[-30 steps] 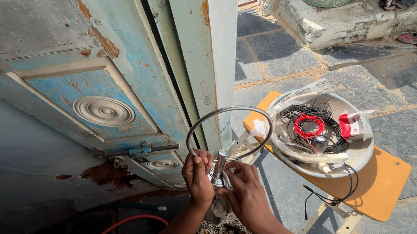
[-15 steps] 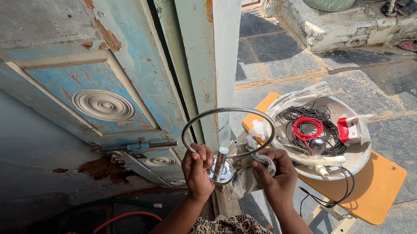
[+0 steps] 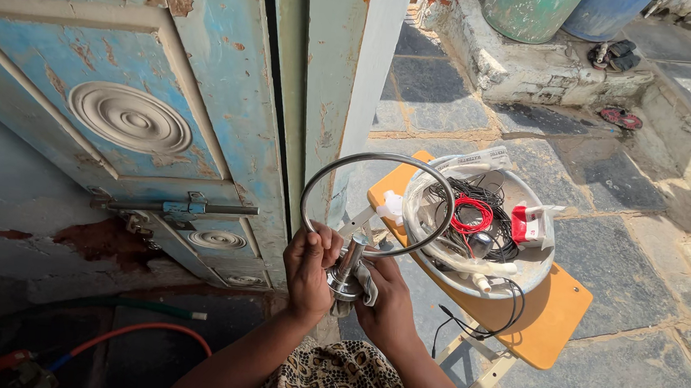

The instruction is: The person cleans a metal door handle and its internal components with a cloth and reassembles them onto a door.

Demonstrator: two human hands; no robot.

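Chrome-bright, the round steel towel ring with its short post and base (image 3: pixel 377 208) sits clamped in both our grips, left hand (image 3: pixel 310 266) on the post, right hand (image 3: pixel 386 302) cupping the base with a cloth, unmounted beside the peeling blue wooden door (image 3: pixel 124 114), the white bowl of wires (image 3: pixel 481 228) at two o'clock.

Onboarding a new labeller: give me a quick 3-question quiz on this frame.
1. True or false: both hands grip the metal ring fixture.
2. The white bowl sits on: A) an orange stool, B) the ground, C) the step.
3. What colour is the door?

Key: 1. True: left hand and right hand hold its base. 2. A, the orange stool. 3. Blue, peeling.
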